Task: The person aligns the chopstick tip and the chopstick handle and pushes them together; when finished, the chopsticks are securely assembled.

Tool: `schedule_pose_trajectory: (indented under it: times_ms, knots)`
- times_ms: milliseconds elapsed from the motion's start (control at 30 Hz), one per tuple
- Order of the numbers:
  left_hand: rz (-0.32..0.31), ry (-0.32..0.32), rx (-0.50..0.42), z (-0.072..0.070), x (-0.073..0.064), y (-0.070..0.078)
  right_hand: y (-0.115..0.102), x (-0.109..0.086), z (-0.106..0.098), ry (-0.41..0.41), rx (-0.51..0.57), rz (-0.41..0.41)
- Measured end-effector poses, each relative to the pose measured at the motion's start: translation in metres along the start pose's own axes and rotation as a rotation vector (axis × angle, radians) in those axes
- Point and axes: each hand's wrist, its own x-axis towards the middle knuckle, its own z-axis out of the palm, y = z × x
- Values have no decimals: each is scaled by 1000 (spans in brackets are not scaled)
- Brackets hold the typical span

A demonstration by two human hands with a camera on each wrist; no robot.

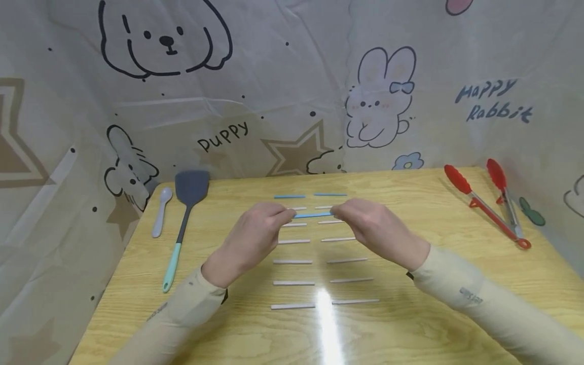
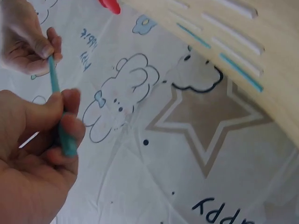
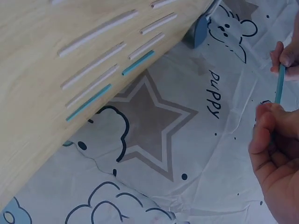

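Both hands hold one thin blue stick point(image 1: 313, 215) level between them, raised above the table. My left hand point(image 1: 253, 238) pinches its left end; the right hand point(image 1: 380, 230) pinches the right end. In the left wrist view the stick's end point(image 2: 68, 145) sticks out past the curled left fingers. The right wrist view shows a short length of the stick point(image 3: 280, 84) between the two hands. Beneath and around the hands lie two columns of short white sticks point(image 1: 293, 262), one left and one right. Two blue sticks point(image 1: 289, 196) lie at the far end of these columns.
At the left lie a white spoon point(image 1: 159, 219) and a spatula with a dark blade point(image 1: 192, 186) and mint handle. Red-tipped metal tongs point(image 1: 493, 213) lie spread at the right. A printed cloth point(image 1: 274, 76) hangs behind and beside the wooden table point(image 1: 397, 324).
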Motion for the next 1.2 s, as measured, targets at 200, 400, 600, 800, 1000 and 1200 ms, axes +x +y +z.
schedule_pose_trajectory:
  times_ms: [200,400,600,800,1000,1200]
  knots:
    - [-37,-72,-45,-3,-5,3,-1,4,2,-50,-40,-18]
    - [-57,-82,-52,3,-6,7,-3,10,7,-102,-97,-58]
    - [-62,-95,-21,6,-4,10,-3,14,9,-127,-114,-76]
    - [-113,-137,-5,4,-9,5,5,14,12,-93,-150,-19]
    - [-299,-226,-36,-2,-27,-20,25,1,14,-109,-131,76]
    - [-550,-382,-98,-1,-48,-51,44,-8,20,-209,-93,203]
